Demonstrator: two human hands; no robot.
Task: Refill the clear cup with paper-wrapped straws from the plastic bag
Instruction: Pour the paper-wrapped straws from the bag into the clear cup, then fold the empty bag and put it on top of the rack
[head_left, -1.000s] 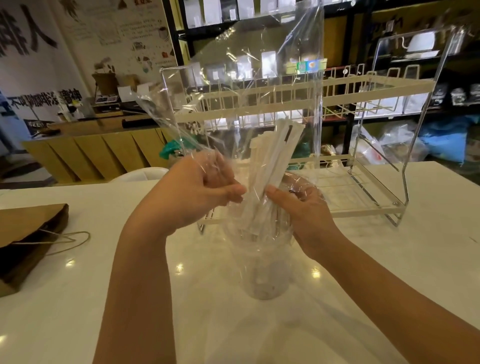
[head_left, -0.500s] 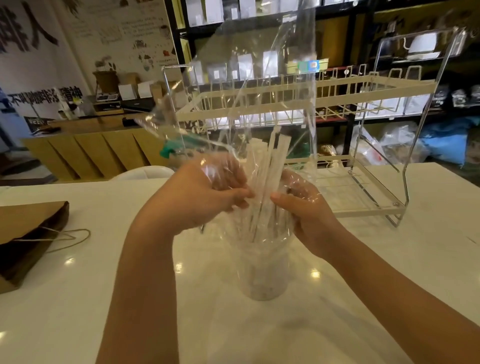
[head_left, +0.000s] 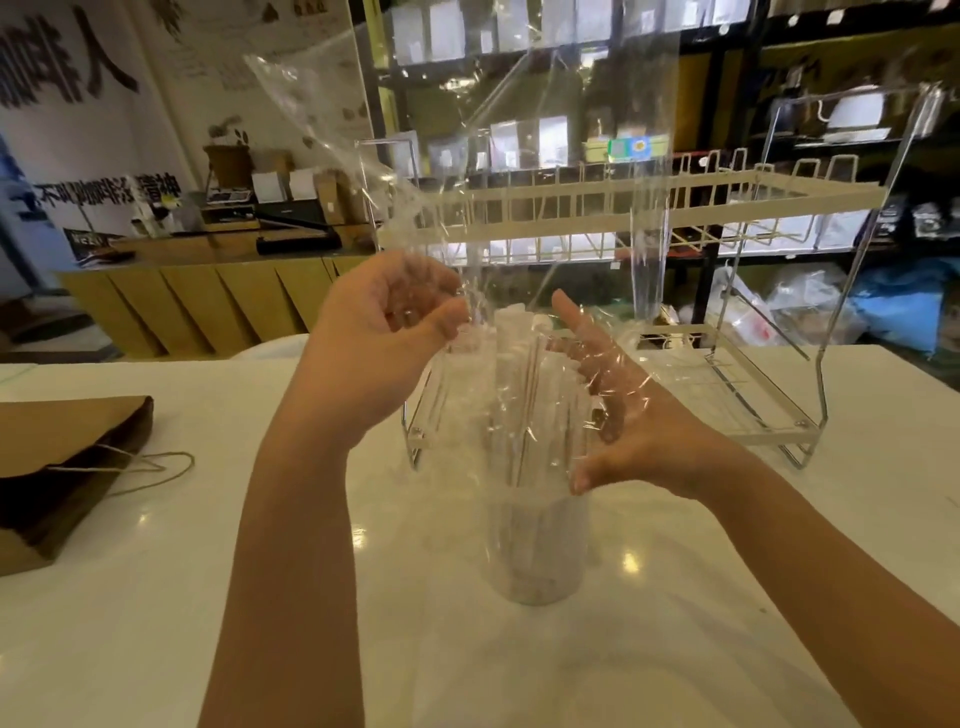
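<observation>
The left hand (head_left: 384, 338) is pinching the plastic bag (head_left: 519, 171); the right hand (head_left: 618, 415), fingers spread, is steadying paper-wrapped straws (head_left: 511, 364) in the clear cup (head_left: 540, 551). Lifting the film straight up should keep them seated.

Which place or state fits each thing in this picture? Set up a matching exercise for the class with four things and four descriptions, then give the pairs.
Things:
1. clear cup
2. brown paper bag
3. wire rack
4. plastic bag

Descriptions:
A. lying flat at the table's left edge
B. standing upright between the two forearms, straws inside
C. held up over the cup, see-through
D. standing behind the hands, two tiers

Pairs: 1-B, 2-A, 3-D, 4-C
</observation>
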